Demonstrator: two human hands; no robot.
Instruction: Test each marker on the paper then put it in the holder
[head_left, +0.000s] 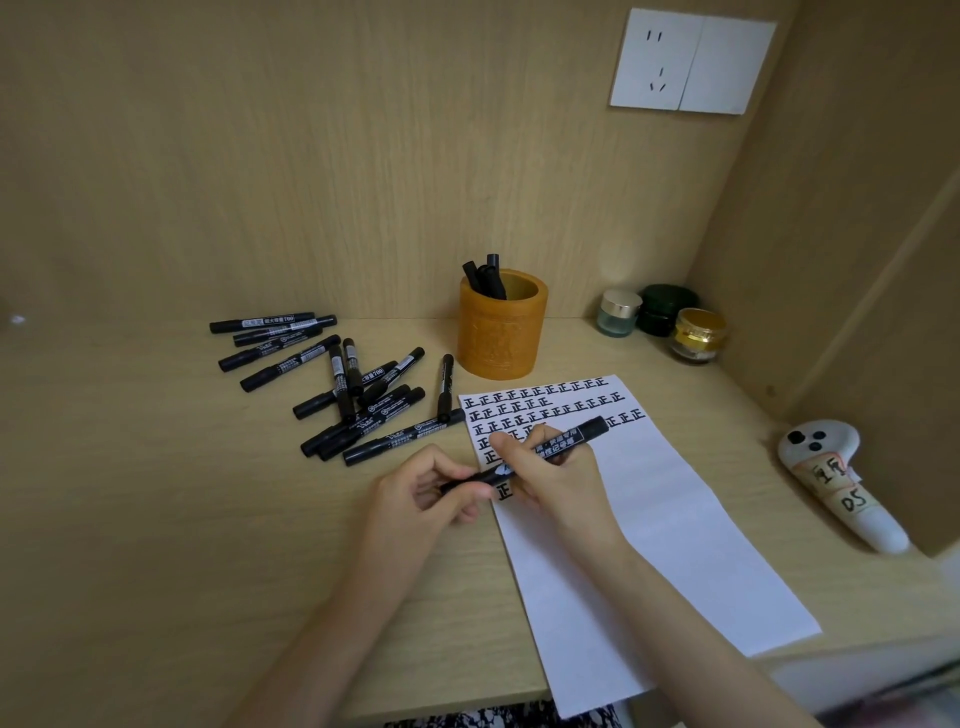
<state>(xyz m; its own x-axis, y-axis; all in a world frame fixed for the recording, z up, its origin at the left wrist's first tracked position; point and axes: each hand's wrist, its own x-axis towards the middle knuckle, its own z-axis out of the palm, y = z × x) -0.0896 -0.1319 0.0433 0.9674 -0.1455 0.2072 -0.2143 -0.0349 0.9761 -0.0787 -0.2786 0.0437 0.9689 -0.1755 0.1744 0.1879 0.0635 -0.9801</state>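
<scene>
Black marker with white printing, held two-handed in front of the carved orange-brown cylindrical holder.
Left hand fingers curl round its lower end and right hand fingers pinch the barrel. A cap jerking free could streak ink on skin or on the white paper sheet, which is rowed with "正". Loose black markers left of the holder read "700".
</scene>
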